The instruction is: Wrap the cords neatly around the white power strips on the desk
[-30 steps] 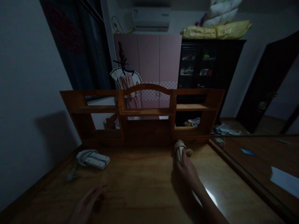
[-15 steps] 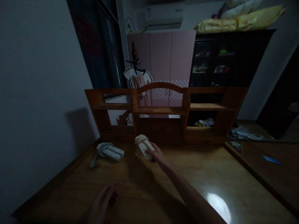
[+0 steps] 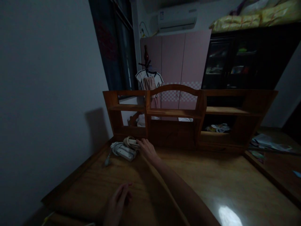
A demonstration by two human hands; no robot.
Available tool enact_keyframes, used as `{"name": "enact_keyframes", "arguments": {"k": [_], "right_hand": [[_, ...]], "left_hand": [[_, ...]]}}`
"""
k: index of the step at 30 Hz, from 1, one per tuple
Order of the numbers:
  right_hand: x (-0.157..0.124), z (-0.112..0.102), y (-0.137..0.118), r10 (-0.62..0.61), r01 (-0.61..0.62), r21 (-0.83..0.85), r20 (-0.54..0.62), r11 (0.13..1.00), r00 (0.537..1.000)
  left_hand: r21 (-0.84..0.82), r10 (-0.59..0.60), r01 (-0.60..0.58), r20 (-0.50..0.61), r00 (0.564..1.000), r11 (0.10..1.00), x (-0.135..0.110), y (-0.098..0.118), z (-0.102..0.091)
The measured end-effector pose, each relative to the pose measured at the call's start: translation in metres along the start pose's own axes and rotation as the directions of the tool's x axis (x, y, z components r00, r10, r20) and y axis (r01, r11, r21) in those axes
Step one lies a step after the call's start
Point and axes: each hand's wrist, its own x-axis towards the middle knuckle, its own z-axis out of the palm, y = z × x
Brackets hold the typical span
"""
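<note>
My right hand (image 3: 147, 150) reaches to the back left of the wooden desk top (image 3: 183, 175). Its fingers are closed on the near end of a cream power strip (image 3: 131, 143) with its cord wound round it. That strip lies just behind a second, white power strip (image 3: 127, 153), and the two seem to touch. Grey-white cord is wrapped round the white strip, and its plug (image 3: 107, 161) rests on the wood to the left. My left hand (image 3: 120, 199) hovers low in front, empty, with loosely bent fingers.
A wooden shelf unit (image 3: 174, 114) runs along the back edge of the desk. Plastic-wrapped items (image 3: 218, 127) sit in its right compartment. At the left rises a wall (image 3: 58, 94). A raised wooden edge (image 3: 270, 182) borders the right side.
My right hand has carried the cream power strip left and back, from above the desk to behind the white one. The view has turned a little to the left. My left hand keeps much the same pose.
</note>
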Motion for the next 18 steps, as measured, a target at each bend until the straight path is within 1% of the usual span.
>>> {"name": "enact_keyframes", "arguments": {"k": [6,9,11,13,15,16,18], "right_hand": [[-0.021,0.014,0.009,0.004,-0.002,-0.061,0.034,0.998,0.999],[-0.033,0.013,0.015,0.000,0.003,-0.072,0.045,0.997,0.999],[-0.040,0.007,0.019,-0.030,0.034,-0.088,0.043,0.996,0.999],[-0.046,-0.006,0.018,-0.081,0.084,-0.109,0.026,0.990,0.996],[-0.051,-0.029,0.011,-0.131,0.127,-0.123,-0.025,0.984,0.991],[-0.054,-0.045,0.004,-0.153,0.144,-0.122,-0.072,0.982,0.986],[-0.063,-0.087,-0.018,-0.176,0.156,-0.106,-0.216,0.982,0.960]], "left_hand": [[0.042,0.036,-0.035,-0.007,0.999,0.998,0.002,-0.003,-0.001],[0.029,0.043,-0.042,-0.013,0.999,0.999,0.002,-0.005,-0.001],[0.019,0.048,-0.047,-0.010,0.999,0.999,0.002,-0.005,0.000],[0.019,0.049,-0.048,-0.005,0.999,0.999,0.001,-0.005,0.000],[0.038,0.050,-0.050,0.009,0.999,0.998,0.002,-0.007,-0.001],[0.055,0.054,-0.055,0.010,0.998,0.997,0.002,-0.009,-0.003],[0.093,0.073,-0.073,-0.005,0.997,0.993,0.003,-0.013,-0.005]]}}
